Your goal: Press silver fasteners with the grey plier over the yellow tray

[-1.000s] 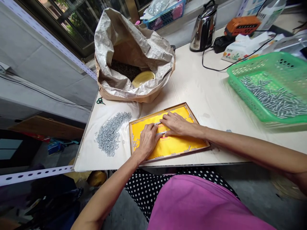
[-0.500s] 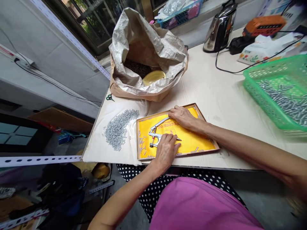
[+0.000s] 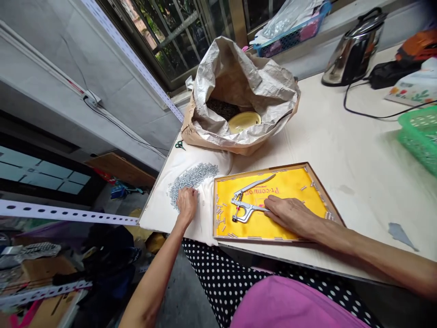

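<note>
Silver hand pliers (image 3: 243,211) with a spring and a round jaw lie in a shallow cardboard tray (image 3: 341,223) lined with yellow printed material. My right hand (image 3: 290,214) rests over the tray with its fingers curled on the pliers' lower handle; the upper handle (image 3: 261,181) sticks out free. To the left, my left hand (image 3: 187,203) is at the lower edge of a pile of small metal tubes (image 3: 194,175) on white cloth. Its fingers are drawn together, and what they pinch is hidden. Loose tubes (image 3: 221,221) lie along the tray's left side.
Behind the tray stands a large open sack (image 3: 239,136) holding dark material and a yellow dish (image 3: 245,121). Small green-handled scissors (image 3: 180,145) lie near the table's left edge. A kettle (image 3: 355,50) and a green basket (image 3: 419,141) are at right.
My left hand has left the pliers in the tray and moved left to the metal pile. My right hand has come down from the upper handle to the lower one. The view has shifted left.
</note>
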`<state>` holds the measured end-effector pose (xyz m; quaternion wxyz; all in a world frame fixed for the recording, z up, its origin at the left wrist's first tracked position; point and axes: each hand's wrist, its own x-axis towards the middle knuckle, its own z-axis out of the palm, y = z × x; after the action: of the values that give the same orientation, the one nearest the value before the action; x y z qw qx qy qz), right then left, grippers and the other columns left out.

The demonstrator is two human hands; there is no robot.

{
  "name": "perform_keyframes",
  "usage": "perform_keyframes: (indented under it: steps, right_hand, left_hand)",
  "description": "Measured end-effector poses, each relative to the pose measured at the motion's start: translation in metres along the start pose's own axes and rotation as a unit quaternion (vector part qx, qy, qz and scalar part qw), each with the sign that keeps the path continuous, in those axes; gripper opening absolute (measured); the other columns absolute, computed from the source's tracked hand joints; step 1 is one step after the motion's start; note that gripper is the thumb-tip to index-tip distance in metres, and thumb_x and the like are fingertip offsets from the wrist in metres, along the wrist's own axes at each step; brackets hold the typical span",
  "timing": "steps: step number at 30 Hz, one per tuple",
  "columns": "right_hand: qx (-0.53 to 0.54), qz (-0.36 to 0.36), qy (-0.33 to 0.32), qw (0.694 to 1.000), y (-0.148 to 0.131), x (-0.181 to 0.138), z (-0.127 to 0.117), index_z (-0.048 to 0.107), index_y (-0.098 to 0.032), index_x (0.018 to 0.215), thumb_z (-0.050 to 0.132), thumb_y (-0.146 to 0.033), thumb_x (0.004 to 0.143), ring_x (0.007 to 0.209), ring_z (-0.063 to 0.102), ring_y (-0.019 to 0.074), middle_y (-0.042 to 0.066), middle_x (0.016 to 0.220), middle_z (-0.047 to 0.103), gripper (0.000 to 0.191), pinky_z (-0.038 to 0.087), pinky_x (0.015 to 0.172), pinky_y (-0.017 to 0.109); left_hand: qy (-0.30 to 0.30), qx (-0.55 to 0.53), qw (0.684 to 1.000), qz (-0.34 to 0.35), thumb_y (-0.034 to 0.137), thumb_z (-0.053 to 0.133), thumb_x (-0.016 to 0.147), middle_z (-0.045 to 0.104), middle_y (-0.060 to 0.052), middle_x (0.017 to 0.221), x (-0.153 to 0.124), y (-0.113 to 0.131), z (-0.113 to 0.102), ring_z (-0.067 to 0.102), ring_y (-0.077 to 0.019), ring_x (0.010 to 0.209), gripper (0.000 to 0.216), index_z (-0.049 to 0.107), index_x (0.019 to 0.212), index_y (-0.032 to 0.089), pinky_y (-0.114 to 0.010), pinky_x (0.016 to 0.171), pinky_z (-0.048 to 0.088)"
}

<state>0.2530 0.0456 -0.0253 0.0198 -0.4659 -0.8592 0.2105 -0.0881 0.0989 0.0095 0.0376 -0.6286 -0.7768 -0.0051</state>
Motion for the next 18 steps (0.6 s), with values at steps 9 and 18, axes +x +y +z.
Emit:
perform_keyframes:
  steps: [9, 18]
  right_hand:
    - [-0.011, 0.004, 0.067, 0.998, 0.025, -0.029, 0.01, 0.058, -0.021, 0.088, 0.039, -0.034, 0.102, 0.07, 0.062, 0.018, 0.004, 0.09, 0.064, 0.026, 0.034, 0.058, 0.031]
    - [0.009, 0.023, 0.008, 1.0, 0.016, -0.029, 0.0, 0.058, -0.021, 0.1, 0.042, -0.034, 0.102, 0.083, 0.064, 0.0208, 0.006, 0.102, 0.065, 0.021, 0.035, 0.06, 0.031]
  left_hand:
    - [-0.105, -0.004, 0.994, -0.035, 0.042, 0.058, 0.094, 0.073, -0.01, 0.091, -0.016, 0.014, 0.0, 0.065, -0.0235, 0.085, 0.03, 0.069, 0.082, 0.016, -0.029, 0.068, 0.038]
    - [-0.086, -0.02, 0.996, -0.007, 0.025, 0.054, 0.093, 0.072, -0.011, 0.101, -0.026, 0.009, 0.006, 0.066, -0.0239, 0.091, 0.019, 0.07, 0.085, 0.016, -0.03, 0.071, 0.041]
